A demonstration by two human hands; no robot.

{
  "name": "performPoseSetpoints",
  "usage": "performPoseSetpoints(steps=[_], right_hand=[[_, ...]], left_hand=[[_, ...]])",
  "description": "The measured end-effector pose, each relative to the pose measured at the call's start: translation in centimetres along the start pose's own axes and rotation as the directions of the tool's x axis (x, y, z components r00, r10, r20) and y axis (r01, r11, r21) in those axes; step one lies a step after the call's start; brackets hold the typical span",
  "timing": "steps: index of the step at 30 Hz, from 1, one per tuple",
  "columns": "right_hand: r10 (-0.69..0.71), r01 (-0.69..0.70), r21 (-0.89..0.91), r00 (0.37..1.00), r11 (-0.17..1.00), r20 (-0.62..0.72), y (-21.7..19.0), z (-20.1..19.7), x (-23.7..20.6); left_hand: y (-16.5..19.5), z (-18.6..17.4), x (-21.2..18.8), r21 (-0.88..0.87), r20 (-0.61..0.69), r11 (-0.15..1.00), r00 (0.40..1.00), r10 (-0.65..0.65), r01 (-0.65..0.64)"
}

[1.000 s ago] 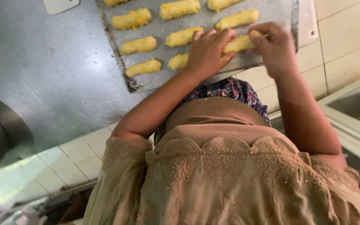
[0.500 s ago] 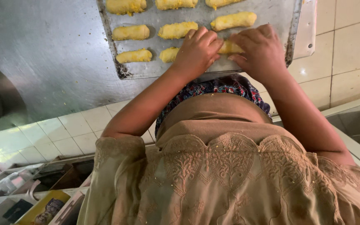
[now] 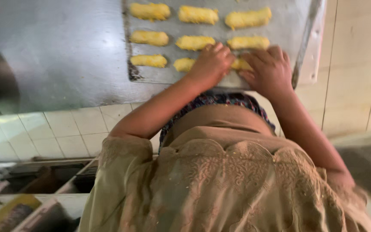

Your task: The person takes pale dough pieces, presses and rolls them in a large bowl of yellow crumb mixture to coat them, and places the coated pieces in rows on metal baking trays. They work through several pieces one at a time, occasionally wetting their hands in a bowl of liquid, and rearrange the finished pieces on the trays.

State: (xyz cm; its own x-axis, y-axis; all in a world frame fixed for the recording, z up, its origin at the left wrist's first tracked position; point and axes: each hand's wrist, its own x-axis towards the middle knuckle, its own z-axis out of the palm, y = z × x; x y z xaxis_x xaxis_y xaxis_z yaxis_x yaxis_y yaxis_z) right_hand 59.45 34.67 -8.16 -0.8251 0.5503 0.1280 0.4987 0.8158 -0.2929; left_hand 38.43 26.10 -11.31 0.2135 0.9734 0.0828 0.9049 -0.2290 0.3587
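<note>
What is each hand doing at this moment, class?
Left hand: fingers curled, resting on a yellow dough piece on the baking tray.
Right hand: fingers bent, touching the same dough piece; a firm grip cannot be told.

Pkgs: only at bottom-left, blurred.
Yellow-and-dark printed pkg lies flat, well below and left of left-hand fingers; pale box edge just beside it. No signs/screens.

Both hands, left hand and right hand, press one yellow oblong dough piece on the grey metal baking tray among other pieces.
</note>
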Motion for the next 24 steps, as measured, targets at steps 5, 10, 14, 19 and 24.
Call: performPoseSetpoints(steps=[5,10,14,19,24], right_hand=[[-0.023,0.023,-0.018,0.999,1.000,-0.038,0.8,-0.8,-0.5],[0.229,-0.142,0.528,0.968,0.838,-0.103,2.5,-1.7,1.1],[0.307,-0.287,0.954,0.903,-0.092,0.301,1.8,-0.6,4.9],[0.058,-0.286,0.857,0.938,-0.428,0.342,-3.1,0.5,8.8],[-0.029,-0.284,0.880,0.955,-0.381,0.296,-8.8,2.3,12.5]], left_hand=[[0.7,0.3,1.2,-0.130,0.012,0.989,0.997,-0.071,0.072],[0.3,-2.1,2.3,-0.290,-0.290,0.951,0.938,-0.191,0.104],[0.2,-4.8,1.5,-0.731,-0.332,0.678,0.831,-0.445,0.071],[-0.7,-7.7,-1.4,-0.778,-0.469,0.619,0.757,-0.455,-0.110],[-4.0,-9.4,-5.0,-0.704,-0.481,0.711,0.732,-0.483,0.006]])
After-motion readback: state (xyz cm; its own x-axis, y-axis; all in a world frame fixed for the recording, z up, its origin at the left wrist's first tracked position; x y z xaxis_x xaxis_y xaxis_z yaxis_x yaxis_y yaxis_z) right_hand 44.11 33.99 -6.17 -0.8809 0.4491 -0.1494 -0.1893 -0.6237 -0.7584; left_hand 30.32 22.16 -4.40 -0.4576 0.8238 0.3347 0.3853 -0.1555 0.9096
